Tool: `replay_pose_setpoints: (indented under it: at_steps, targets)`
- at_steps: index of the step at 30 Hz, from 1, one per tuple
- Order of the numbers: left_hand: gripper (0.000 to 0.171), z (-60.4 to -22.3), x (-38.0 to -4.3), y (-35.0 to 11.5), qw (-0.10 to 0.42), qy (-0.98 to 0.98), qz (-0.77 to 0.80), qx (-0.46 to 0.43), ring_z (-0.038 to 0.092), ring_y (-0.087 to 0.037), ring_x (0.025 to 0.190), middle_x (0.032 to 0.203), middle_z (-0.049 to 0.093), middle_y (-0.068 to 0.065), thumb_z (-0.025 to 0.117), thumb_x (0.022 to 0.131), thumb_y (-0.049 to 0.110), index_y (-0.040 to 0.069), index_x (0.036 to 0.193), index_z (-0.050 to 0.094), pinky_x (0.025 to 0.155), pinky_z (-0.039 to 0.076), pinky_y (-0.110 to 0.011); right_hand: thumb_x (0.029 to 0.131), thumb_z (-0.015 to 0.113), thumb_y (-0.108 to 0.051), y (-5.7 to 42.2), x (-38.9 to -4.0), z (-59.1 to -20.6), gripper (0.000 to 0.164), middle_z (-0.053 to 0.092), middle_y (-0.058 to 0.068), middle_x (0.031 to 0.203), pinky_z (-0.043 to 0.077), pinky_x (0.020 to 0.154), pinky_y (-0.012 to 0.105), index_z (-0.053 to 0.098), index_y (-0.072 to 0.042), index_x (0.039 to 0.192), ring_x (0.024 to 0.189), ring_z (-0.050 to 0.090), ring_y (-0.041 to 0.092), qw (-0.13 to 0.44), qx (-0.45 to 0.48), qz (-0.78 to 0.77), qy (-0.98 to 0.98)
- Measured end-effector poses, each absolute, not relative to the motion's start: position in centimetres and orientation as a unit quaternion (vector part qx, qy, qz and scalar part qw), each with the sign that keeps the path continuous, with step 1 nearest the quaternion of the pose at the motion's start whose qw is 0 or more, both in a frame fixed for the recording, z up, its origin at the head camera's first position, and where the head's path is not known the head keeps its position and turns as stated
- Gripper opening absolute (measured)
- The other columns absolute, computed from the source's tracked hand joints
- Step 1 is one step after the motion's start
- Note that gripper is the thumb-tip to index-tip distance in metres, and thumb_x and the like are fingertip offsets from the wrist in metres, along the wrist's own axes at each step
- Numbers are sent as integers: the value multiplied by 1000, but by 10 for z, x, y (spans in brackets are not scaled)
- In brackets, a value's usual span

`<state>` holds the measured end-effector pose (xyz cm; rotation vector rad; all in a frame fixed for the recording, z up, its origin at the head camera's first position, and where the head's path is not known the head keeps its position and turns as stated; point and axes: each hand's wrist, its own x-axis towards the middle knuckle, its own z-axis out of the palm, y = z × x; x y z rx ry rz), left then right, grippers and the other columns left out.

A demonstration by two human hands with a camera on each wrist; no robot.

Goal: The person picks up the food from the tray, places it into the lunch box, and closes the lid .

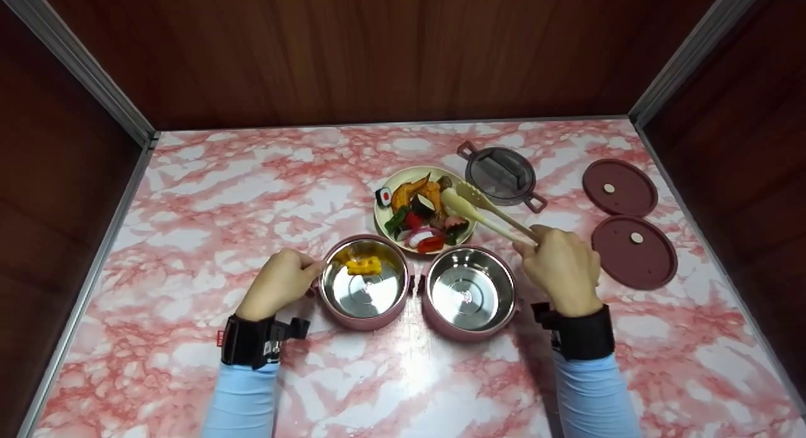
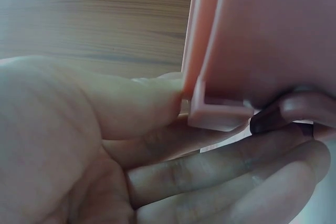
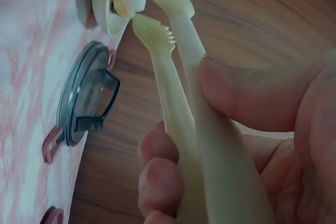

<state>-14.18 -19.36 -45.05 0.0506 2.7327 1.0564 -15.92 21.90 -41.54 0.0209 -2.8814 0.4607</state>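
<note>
My left hand grips the left pink pot at its side handle, thumb at the rim and fingers beneath. A yellow corn-like food piece lies inside that pot. My right hand holds cream tongs by their arms. The tong tips are slightly apart above the right part of a food plate, with nothing visible between them. Chicken wings, a sushi roll, green vegetables and red pieces lie on the plate. The right pink pot has nothing inside.
Behind the plate, to the right, lies a clear lid with a dark handle and pink side clips. Two round maroon lids lie farther right, one in front of the other. Brown wooden panels enclose the marbled table.
</note>
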Motion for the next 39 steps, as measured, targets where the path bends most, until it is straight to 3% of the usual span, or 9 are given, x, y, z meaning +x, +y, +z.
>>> replay_pose_setpoints:
  at_steps: [9,19,28,39]
  targets:
    - [31,-449,-142,-193,111,927,359,12,58,-15,56,63,63,-4,59,100,23,8,79,77,64,45,-33,87,73,-30,208,-154,-415,35,69,25,90,46,62,60,73,-5,110,77,63,48,116,0,148,-982]
    - [35,-450,-142,-193,112,924,365,14,57,-15,56,62,62,-5,58,100,23,10,71,73,62,43,-32,88,70,-34,218,-151,-407,29,67,28,84,43,55,64,73,-8,103,72,62,52,100,-34,146,-984]
    - [32,-451,-142,-193,110,927,358,15,58,-15,57,62,63,-3,58,100,23,7,80,77,67,44,-33,89,69,-38,230,-157,-409,27,65,27,79,41,52,62,73,-11,94,70,60,52,69,-29,159,-984]
    - [32,-451,-142,-192,113,928,354,16,57,-15,57,62,63,-4,58,100,23,8,78,76,66,43,-34,91,67,-40,231,-158,-410,28,65,22,77,42,52,60,70,-13,87,71,61,49,64,-1,165,-984]
